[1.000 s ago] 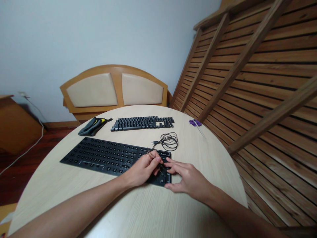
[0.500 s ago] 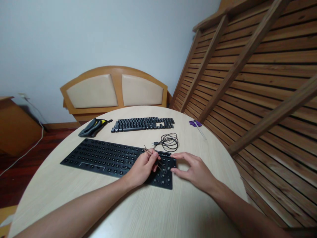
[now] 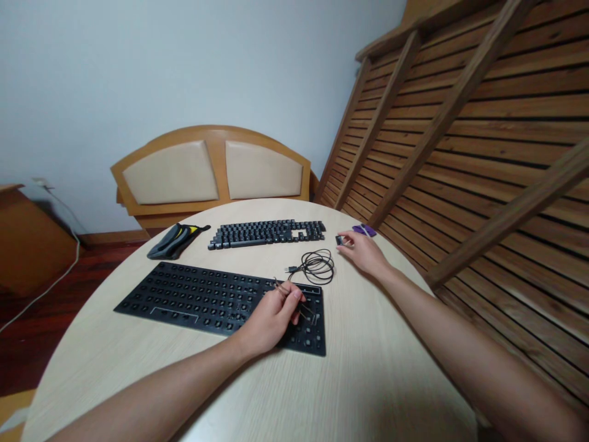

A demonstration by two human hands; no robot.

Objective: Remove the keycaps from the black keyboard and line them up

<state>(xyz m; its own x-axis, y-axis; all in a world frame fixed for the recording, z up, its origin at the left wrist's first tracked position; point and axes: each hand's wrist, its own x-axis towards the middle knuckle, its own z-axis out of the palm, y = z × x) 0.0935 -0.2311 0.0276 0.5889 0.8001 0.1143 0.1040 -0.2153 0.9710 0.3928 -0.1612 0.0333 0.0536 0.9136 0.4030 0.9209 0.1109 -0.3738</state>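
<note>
On the round table (image 3: 368,368), your left hand (image 3: 271,316) rests over the right end of the keyboard base (image 3: 216,298), fingers closed on a thin wire puller (image 3: 299,307). The puller's prongs point down toward the bare switches, probably so the tool stays aligned with the next position while the other hand is away. The base lies flat in front of you with no caps seen on it.

Your right hand (image 3: 363,252) is extended to the far right of the table, well apart from the base. Its fingertips pinch a small dark keycap (image 3: 340,240), just beside the right end of the row of keycaps (image 3: 267,232). That row lies in keyboard order, which likely keeps each cap's place readable. A gap shows in the row toward its right end.

Between the base and the row lies a coiled cable (image 3: 315,266), its plug end free on the table. A purple tool (image 3: 363,230) lies just beyond your right hand, near the table edge. A black-and-yellow pouch (image 3: 177,239) sits left of the row. A chair back (image 3: 211,169) stands behind the table.
</note>
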